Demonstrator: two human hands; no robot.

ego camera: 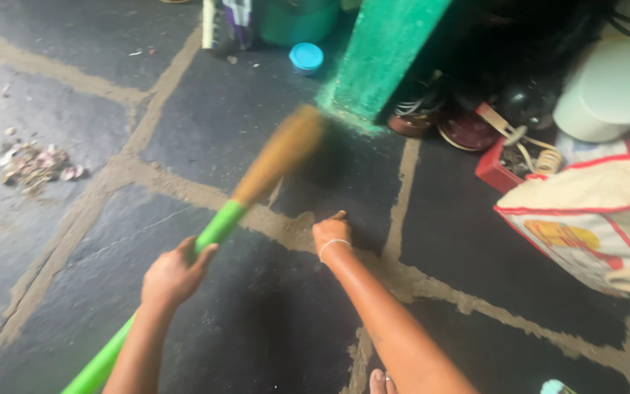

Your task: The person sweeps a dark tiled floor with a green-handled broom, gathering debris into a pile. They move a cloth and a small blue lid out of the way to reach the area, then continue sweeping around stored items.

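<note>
My left hand [173, 273] grips the bright green handle of a broom [216, 230]. Its tan bristle head is blurred and points up and to the right, toward the base of a green post [380, 55]. My right hand [332, 235] rests on the dark stone floor with fingers curled and a thin bangle on the wrist, holding nothing. A small heap of peelings and scraps [34, 166] lies on the floor at the far left.
The floor is dark slabs with sandy joints [402, 182]. A white and red sack [599, 219], a red tray of utensils [501, 168] and a pale round lid [610, 91] crowd the right. A blue lid [306, 57] and green bucket [297, 20] stand at the top.
</note>
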